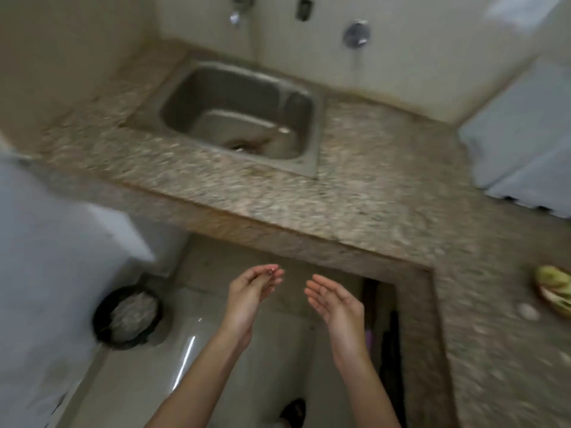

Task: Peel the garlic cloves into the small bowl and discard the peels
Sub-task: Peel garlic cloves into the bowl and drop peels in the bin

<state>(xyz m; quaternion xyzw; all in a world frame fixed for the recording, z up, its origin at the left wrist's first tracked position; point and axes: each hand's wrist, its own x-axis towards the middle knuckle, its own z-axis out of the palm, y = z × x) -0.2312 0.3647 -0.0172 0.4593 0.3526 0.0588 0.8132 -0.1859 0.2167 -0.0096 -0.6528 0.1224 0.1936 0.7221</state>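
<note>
My left hand and my right hand hover side by side over the floor, in front of the granite counter. Both are held with relaxed, nearly straight fingers, palms facing each other, and neither grips anything that I can make out. A tiny pale speck shows at the left fingertips; the blur hides what it is. A black bin lined with a clear bag stands on the floor to the left. On the counter's right arm lie a pale garlic clove and a small bowl at the frame edge.
A steel sink is set into the counter below a wall tap. A white appliance fills the left side; a pale box sits at the right. The whole view is motion-blurred.
</note>
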